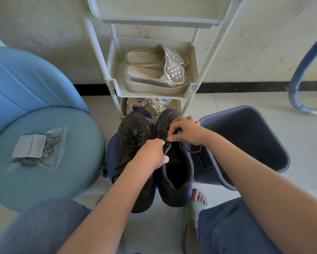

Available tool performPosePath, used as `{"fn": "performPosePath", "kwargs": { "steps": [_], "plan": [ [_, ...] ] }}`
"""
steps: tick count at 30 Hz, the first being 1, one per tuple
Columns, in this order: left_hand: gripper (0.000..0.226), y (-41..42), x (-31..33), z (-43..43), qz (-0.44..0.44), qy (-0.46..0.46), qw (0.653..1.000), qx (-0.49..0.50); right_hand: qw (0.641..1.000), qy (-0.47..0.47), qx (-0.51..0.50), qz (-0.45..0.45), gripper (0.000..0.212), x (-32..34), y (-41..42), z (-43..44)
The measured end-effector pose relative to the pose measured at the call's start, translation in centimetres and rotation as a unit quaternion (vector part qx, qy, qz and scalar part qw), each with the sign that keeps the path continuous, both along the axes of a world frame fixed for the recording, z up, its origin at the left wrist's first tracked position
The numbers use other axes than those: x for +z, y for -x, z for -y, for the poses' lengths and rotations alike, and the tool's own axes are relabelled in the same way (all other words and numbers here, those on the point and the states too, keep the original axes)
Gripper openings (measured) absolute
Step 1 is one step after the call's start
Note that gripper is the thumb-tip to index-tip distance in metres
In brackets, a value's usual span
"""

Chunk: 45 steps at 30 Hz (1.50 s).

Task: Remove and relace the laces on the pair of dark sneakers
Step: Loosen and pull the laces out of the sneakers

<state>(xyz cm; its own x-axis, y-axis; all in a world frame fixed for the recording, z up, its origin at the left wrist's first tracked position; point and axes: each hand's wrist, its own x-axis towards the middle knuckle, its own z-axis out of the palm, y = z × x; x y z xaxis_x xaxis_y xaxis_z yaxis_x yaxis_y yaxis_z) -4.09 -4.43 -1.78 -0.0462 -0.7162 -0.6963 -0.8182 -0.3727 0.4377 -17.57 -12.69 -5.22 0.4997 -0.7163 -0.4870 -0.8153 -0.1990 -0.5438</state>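
Observation:
Two dark sneakers stand side by side on a low blue stool, toes away from me. The left sneaker (130, 136) has its black speckled lace (131, 142) loose and tangled over the tongue, one end trailing down its left side. On the right sneaker (176, 173), my left hand (152, 154) pinches the top of the tongue. My right hand (186, 130) grips that shoe's black lace near the upper eyelets; a lace end (193, 150) hangs over the shoe's right side.
A blue cushioned chair (44, 153) at left carries a clear bag of small parts (38, 147). A pale shoe rack (152, 83) with silver platform shoes stands behind the sneakers. A grey bin (260, 140) lies at right. My knees and a bare foot (198, 196) are below.

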Motion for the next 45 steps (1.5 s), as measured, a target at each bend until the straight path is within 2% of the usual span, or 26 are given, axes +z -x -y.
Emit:
{"fn": "performPosePath", "kwargs": {
  "steps": [2,4,7,8,9,11,13,15,20,23,25,27,28,29,30,32,33,35,39,41,43,45],
  "plan": [
    [0.063,0.0,0.0,0.0,0.000,-0.001,1.000,0.004,1.000,0.005,-0.027,0.015,0.013,0.0,0.0,0.0],
    [0.064,0.1,-0.1,0.0,0.004,-0.003,1.000,0.003,0.993,0.062,-0.097,0.012,0.019,0.2,0.0,0.2],
    [0.064,0.1,0.0,-0.1,0.007,-0.001,1.000,0.006,0.945,0.174,-0.276,0.015,0.023,0.6,0.5,1.1],
    [0.064,0.1,0.0,-0.1,0.007,0.000,1.000,0.005,0.937,0.190,-0.291,0.027,0.023,0.7,0.7,1.2],
    [0.064,0.1,0.1,-0.2,0.005,0.002,1.000,0.006,0.940,0.197,-0.274,0.042,0.020,0.9,0.9,1.3],
    [0.062,0.1,0.1,-0.3,0.000,0.008,1.000,0.009,0.967,0.182,-0.170,0.058,0.015,1.3,0.9,1.2],
    [0.059,0.1,0.1,-0.3,0.001,0.012,1.000,0.008,0.990,0.134,-0.029,0.037,0.015,1.0,0.4,0.7],
    [0.057,0.2,0.2,-0.3,0.007,0.012,1.000,0.007,0.996,0.083,0.040,0.001,0.012,0.5,-0.2,0.1],
    [0.060,0.2,0.2,-0.3,0.008,0.008,1.000,0.005,0.999,0.048,0.006,0.009,0.002,-0.1,0.0,0.0],
    [0.062,0.2,0.2,-0.3,0.003,0.002,1.000,0.009,0.994,0.100,-0.023,-0.036,0.009,-0.1,-0.1,0.5],
    [0.059,0.3,0.2,-0.4,0.007,0.006,1.000,0.005,0.974,0.173,-0.136,-0.045,0.015,0.0,-0.2,1.0],
    [0.052,0.3,0.2,-0.4,0.014,0.016,1.000,-0.002,0.930,0.210,-0.300,0.003,0.018,0.8,0.2,1.5],
    [0.051,0.3,0.2,-0.5,0.015,0.019,1.000,-0.003,0.916,0.211,-0.339,0.033,0.017,1.1,0.6,1.6],
    [0.051,0.3,0.3,-0.6,0.014,0.019,1.000,-0.002,0.921,0.199,-0.330,0.059,0.017,1.4,0.9,1.6],
    [0.052,0.3,0.3,-0.6,0.012,0.018,1.000,-0.002,0.942,0.175,-0.275,0.076,0.018,1.7,1.1,1.6],
    [0.051,0.3,0.4,-0.7,0.011,0.021,1.000,-0.001,0.989,0.105,-0.090,0.055,0.020,1.8,1.1,1.1],
    [0.049,0.3,0.4,-0.7,0.013,0.026,1.000,0.000,0.997,0.068,-0.015,0.028,0.019,1.6,0.9,0.7],
    [0.047,0.3,0.5,-0.7,0.021,0.029,0.999,0.000,0.999,0.029,0.041,-0.006,0.015,0.9,0.4,0.2],
    [0.045,0.4,0.4,-0.6,0.025,0.024,0.999,0.001,0.999,0.045,0.003,0.023,0.008,-0.2,0.1,0.2],
    [0.046,0.4,0.4,-0.6,0.024,0.020,1.000,0.003,0.994,0.103,-0.025,-0.001,0.009,-0.4,-0.1,0.6],
    [0.050,0.3,0.4,-0.5,0.017,0.012,1.000,0.002,0.975,0.185,-0.123,-0.020,0.012,-0.3,-0.1,1.2],
    [0.047,0.4,0.4,-0.5,0.017,0.015,1.000,-0.003,0.945,0.218,-0.243,0.002,0.015,0.0,0.2,1.8]
  ]
}}
